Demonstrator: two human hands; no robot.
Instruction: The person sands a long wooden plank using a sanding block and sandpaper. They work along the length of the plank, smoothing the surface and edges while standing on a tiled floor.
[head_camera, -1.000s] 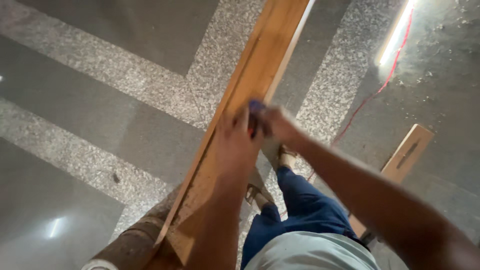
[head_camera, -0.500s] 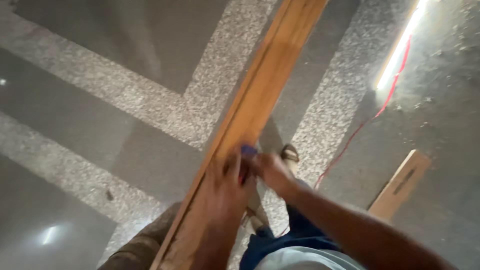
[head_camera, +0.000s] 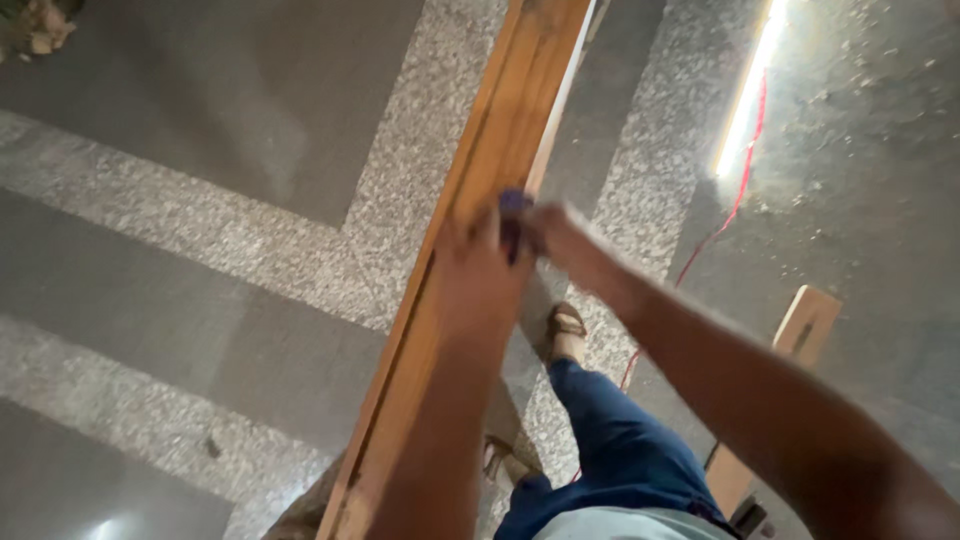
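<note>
Polished grey stone floor (head_camera: 250, 110) with speckled granite bands fills the frame; a red cord (head_camera: 735, 200) trails across it at upper right. A long, smooth wooden plank (head_camera: 500, 150) runs diagonally from lower centre to top centre. At mid-frame the left hand (head_camera: 480, 275) lies flat on the plank, and the right hand (head_camera: 560, 235) beside it pinches a small blue object (head_camera: 513, 205), blurred, against the plank's right edge.
</note>
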